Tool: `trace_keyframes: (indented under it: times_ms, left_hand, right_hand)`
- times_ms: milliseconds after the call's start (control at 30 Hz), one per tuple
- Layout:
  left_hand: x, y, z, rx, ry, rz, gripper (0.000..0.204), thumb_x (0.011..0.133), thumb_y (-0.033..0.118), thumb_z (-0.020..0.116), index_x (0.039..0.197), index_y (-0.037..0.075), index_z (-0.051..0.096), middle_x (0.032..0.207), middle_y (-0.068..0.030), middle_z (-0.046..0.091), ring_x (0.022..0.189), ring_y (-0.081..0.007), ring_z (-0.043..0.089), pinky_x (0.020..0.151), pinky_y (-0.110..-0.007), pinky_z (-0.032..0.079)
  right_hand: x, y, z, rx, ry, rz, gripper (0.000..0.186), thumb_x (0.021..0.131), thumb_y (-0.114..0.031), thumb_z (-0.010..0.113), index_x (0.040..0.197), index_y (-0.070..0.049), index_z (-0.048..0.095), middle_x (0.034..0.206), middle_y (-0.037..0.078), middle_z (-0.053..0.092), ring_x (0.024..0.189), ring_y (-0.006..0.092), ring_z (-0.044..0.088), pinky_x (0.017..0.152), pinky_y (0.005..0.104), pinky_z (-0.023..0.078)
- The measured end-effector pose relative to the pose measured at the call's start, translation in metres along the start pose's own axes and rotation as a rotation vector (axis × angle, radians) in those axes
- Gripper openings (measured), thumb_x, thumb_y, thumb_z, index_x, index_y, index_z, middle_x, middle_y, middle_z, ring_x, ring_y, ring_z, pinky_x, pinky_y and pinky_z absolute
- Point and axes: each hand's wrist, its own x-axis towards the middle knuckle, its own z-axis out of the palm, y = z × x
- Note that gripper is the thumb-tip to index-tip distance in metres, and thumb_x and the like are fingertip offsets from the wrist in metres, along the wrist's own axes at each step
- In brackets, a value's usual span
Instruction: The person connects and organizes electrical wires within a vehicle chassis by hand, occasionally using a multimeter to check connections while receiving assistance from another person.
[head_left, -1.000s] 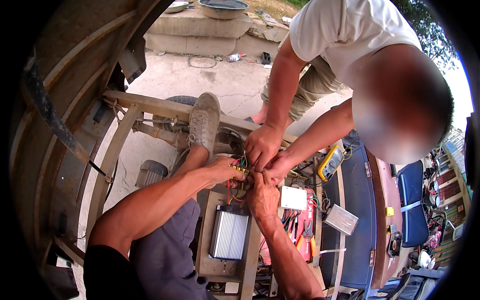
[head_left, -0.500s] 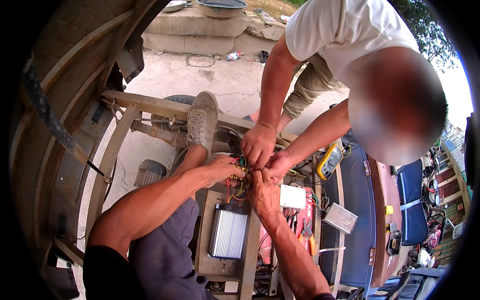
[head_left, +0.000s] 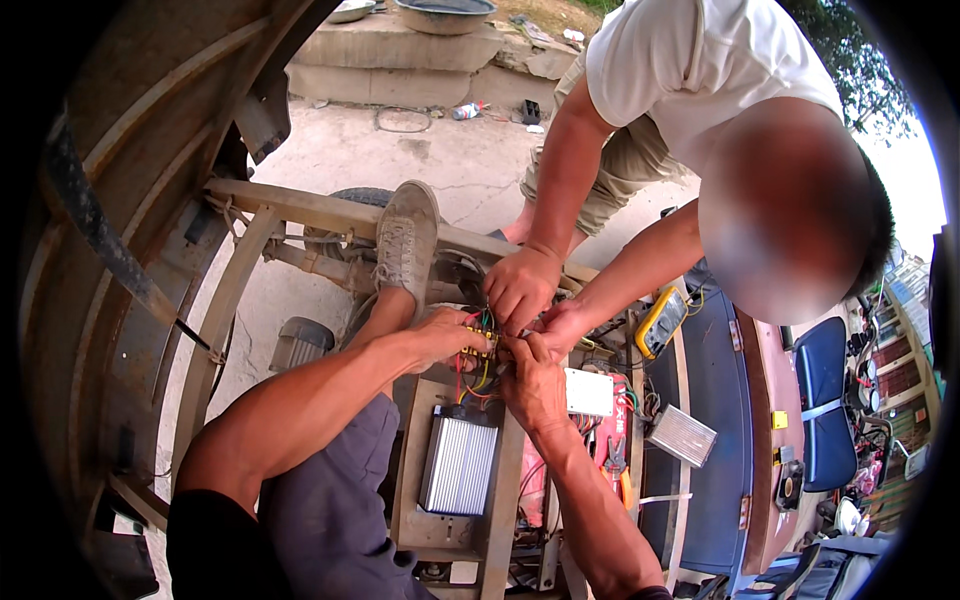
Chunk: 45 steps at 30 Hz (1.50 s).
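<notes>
A yellow terminal block (head_left: 480, 343) with coloured wires sits in the fingers of my left hand (head_left: 440, 338), which is closed around its left side. My right hand (head_left: 533, 385) is at the block's right end, fingertips pinched together; what they hold is hidden. Red, yellow and green wires (head_left: 484, 376) run down from the block to a finned silver controller box (head_left: 460, 462) in the metal frame. A co-worker's hands (head_left: 522, 288) meet mine from the far side, their fingers close to the same wires.
My shoe (head_left: 405, 240) rests on the frame's metal beam (head_left: 300, 208). To the right are a white box (head_left: 588, 391), pliers (head_left: 614, 465), a yellow multimeter (head_left: 660, 322) and another finned box (head_left: 682, 436). A rusty panel (head_left: 140, 180) rises at left.
The co-worker's upper body and arm have shifted slightly right. My right hand has moved a little, its fingers still pinched; my left hand keeps hold of the terminal block.
</notes>
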Motion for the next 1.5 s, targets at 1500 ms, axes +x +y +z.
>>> trace_keyframes:
  times_ms: [1500]
  left_hand:
    - [-0.001,0.002,0.001,-0.024,0.031,-0.056,0.019,0.089,0.013,0.071,0.104,0.002,0.067,0.098,-0.0060,0.069,0.088,-0.0146,0.064,0.073,-0.032,0.057]
  right_hand:
    - [0.004,-0.006,0.006,0.015,0.013,0.114,0.013,0.087,-0.013,0.068,0.097,-0.006,0.064,0.095,0.014,0.063,0.085,0.0410,0.062,0.072,0.0500,0.050]
